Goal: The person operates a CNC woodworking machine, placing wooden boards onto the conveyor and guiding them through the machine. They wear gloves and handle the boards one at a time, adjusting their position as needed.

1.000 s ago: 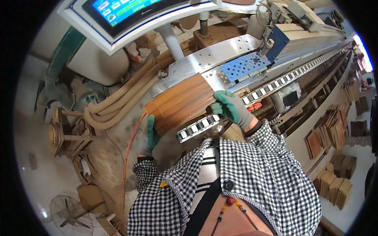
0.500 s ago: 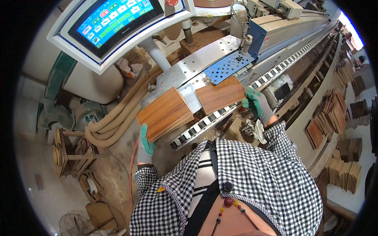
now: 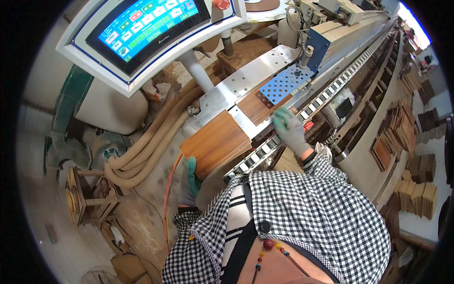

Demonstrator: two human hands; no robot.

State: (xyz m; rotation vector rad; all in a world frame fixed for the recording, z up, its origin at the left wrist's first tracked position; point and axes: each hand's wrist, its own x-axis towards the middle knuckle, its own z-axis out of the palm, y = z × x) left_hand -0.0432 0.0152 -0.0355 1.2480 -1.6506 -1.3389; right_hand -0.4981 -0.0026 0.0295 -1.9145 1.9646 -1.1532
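Observation:
My left hand (image 3: 190, 182), in a green-and-grey work glove, grips the near left end of a stack of brown wooden boards (image 3: 215, 142). Its thumb lies along the stack's edge, and its other fingers are hidden beneath. The boards rest partly on the machine's metal bed. A single wooden board (image 3: 259, 106) lies flat on the bed farther right, its far end under a blue perforated plate (image 3: 287, 84). At that board's near right edge is my gloved right hand (image 3: 287, 127), slightly blurred, fingers loosely apart and not wrapped round the board.
A conveyor chain with black and white pads (image 3: 331, 90) runs alongside the bed toward the far right. A control panel with a lit screen (image 3: 146, 28) overhangs at upper left. Ribbed hoses (image 3: 156, 156) curve below it. More board stacks (image 3: 395, 128) stand at right.
The single board has moved away from me and slid partly under the blue plate. My right hand has come left and off its right end. My left hand remains at the stack.

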